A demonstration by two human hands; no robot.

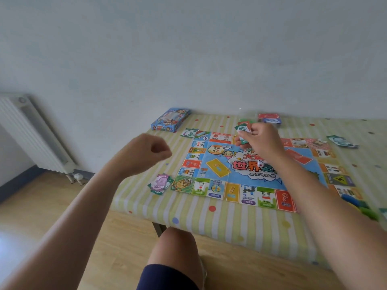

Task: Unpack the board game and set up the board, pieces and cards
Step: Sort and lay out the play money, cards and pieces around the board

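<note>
Bare knee [178,245] rises below the striped table [188,225], where the unfolded board [217,155] lies flat and the blue game box [170,120] rests at the far left corner, contents hidden. Over the board's far edge the right hand [260,141] pinches green 1000 notes [243,130] between thumb and curled fingers; the left hand [149,152] hovers off the board's left side, fingers curled on nothing. Purple 500 notes [160,183] sit beside the board's near left corner, a white die [260,163] near its middle.

Dark navy shorts [167,277], hem above bare knee [176,241]; left hand [146,151], right hand [259,141], forearms [83,206] bare.
</note>
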